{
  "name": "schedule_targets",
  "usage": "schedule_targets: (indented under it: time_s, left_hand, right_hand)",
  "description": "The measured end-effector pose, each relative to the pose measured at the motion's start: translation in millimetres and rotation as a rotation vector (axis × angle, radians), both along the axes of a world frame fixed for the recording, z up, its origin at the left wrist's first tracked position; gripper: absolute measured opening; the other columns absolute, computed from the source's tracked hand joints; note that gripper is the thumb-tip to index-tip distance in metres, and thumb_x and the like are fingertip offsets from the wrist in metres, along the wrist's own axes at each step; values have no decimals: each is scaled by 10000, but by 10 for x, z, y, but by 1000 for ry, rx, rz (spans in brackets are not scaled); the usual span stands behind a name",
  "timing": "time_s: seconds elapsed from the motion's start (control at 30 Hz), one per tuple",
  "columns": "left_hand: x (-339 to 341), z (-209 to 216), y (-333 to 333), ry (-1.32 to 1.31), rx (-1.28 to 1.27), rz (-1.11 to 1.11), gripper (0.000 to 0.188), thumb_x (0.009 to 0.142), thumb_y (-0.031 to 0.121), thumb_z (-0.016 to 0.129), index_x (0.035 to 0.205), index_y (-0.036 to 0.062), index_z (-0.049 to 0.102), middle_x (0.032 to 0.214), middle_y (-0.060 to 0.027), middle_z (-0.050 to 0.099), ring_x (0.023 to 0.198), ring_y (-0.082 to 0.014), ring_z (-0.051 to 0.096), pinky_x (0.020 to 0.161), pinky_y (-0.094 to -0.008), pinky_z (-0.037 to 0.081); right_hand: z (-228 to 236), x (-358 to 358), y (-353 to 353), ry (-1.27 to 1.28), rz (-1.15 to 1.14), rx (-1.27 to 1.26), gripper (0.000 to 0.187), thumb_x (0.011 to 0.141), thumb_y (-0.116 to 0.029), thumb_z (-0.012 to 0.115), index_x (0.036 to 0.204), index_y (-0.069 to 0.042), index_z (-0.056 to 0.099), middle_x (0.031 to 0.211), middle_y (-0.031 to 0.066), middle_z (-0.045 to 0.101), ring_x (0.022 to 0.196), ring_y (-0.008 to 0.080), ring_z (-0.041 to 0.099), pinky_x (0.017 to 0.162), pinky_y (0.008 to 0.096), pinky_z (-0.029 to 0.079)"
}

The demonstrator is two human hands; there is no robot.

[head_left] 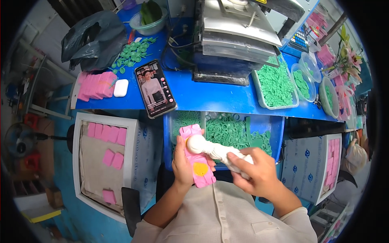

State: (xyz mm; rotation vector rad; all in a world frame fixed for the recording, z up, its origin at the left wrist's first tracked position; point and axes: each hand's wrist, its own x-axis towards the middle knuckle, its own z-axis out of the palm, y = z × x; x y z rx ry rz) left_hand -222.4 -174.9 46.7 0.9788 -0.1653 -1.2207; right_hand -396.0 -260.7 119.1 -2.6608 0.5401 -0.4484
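Note:
My left hand [182, 167] is wrapped round a long pink rubber mould [207, 180], held upright over my lap. Two yellow round areas show on it; the lower yellow patch [200, 169] is in full view and the upper one is mostly covered. In my right hand [259, 172] is a twisted white cloth bundle [219, 150], gripped at its tail between thumb and fingers. The bundle's round, ball-like end rests against the mould's upper half. Just beyond both hands, a blue drawer [278, 131] holds many small green ring and branch pieces [225, 125].
Behind the drawer, a blue table [227, 99] carries a metal press [239, 44], a phone [154, 89], stacked pink blocks [96, 86], a white earbud case [121, 88] and a tub of green pieces [275, 85]. Boxes with pink blocks flank me: left box [105, 156], right box [312, 170].

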Motion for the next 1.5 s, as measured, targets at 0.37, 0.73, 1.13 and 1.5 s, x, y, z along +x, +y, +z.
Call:
schedule_targets:
  time_s: [0.37, 0.73, 1.13, 1.5]
  left_hand:
    - [77, -140, 23, 51, -68, -125, 740, 949, 594, 175, 1212, -22, 491, 626, -169, 601, 488, -232, 594, 485, -322, 526]
    - [35, -102, 46, 22, -70, -70, 754, 967, 561, 140, 1160, -63, 516, 707, -181, 632, 516, -230, 610, 492, -319, 532]
    - [80, -102, 17, 54, -142, -71, 748, 967, 559, 150, 1186, -60, 510, 837, -197, 632, 566, -237, 624, 522, -322, 546]
    - [115, -103, 63, -140, -28, 3, 709, 980, 531, 171, 1181, -56, 514, 875, -193, 645, 589, -225, 633, 522, -319, 533]
  right_hand:
    - [77, -15, -42, -350, -68, -123, 582, 570, -80, 727, 1141, -99, 615, 911, 140, 582, 697, 234, 571, 531, 321, 435]
    - [-44, -66, 48, -583, -183, -27, 534, 579, -70, 720, 1105, -77, 632, 917, 156, 587, 722, 259, 598, 570, 310, 485]
    - [-230, -39, -11, -56, 46, 79, 490, 614, -97, 706, 1099, -83, 640, 910, 145, 585, 716, 251, 566, 567, 315, 472]
    - [-47, -170, 48, -179, 26, 94, 434, 630, -122, 714, 1055, -55, 652, 962, 158, 549, 770, 241, 551, 619, 308, 479]
